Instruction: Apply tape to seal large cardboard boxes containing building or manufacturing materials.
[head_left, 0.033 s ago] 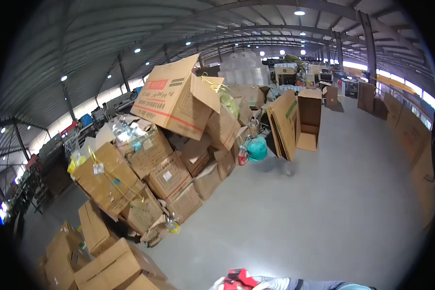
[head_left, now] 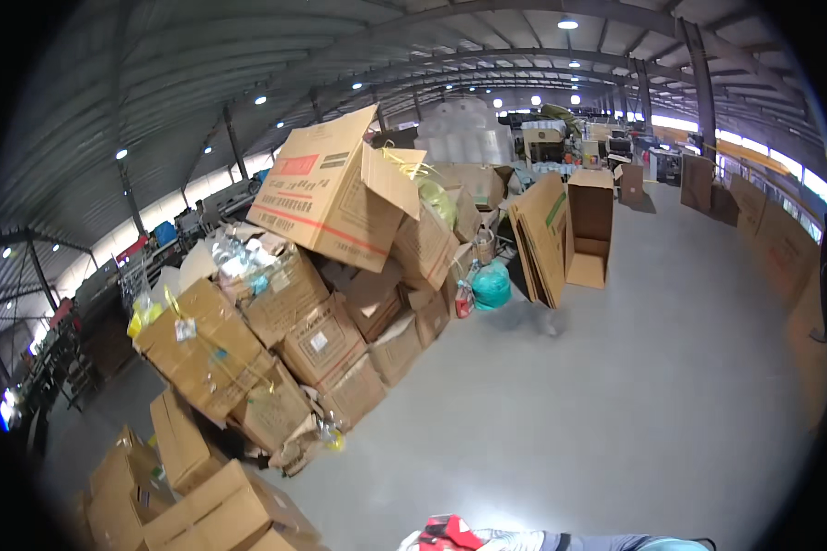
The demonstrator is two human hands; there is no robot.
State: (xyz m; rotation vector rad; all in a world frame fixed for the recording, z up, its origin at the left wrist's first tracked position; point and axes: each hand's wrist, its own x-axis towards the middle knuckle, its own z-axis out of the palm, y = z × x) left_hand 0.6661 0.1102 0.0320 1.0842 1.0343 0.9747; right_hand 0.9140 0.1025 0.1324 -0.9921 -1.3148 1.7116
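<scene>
At the bottom edge, a pale grey sleeve [head_left: 524, 540] with a dark band comes in from the right, a bit of light blue behind it. At its left end shows a red and white thing [head_left: 448, 531], cut off by the frame. Whether this is a glove on my right hand or something held, I cannot make out; no fingers show clearly. My left hand is out of view. Nearest on the left are closed brown cartons [head_left: 216, 514].
Stacked cartons [head_left: 317, 344] fill the left, with a large open box [head_left: 326, 188] tilted on top. Flattened cardboard [head_left: 538, 234] leans by an upright open box [head_left: 588, 230]. A teal bag [head_left: 492, 286] sits on the grey floor [head_left: 560, 413]. More cardboard [head_left: 772, 243] lines the right.
The view has shifted very slightly. The red and white thing and the sleeve sit a little lower in the picture; the cartons have not moved.
</scene>
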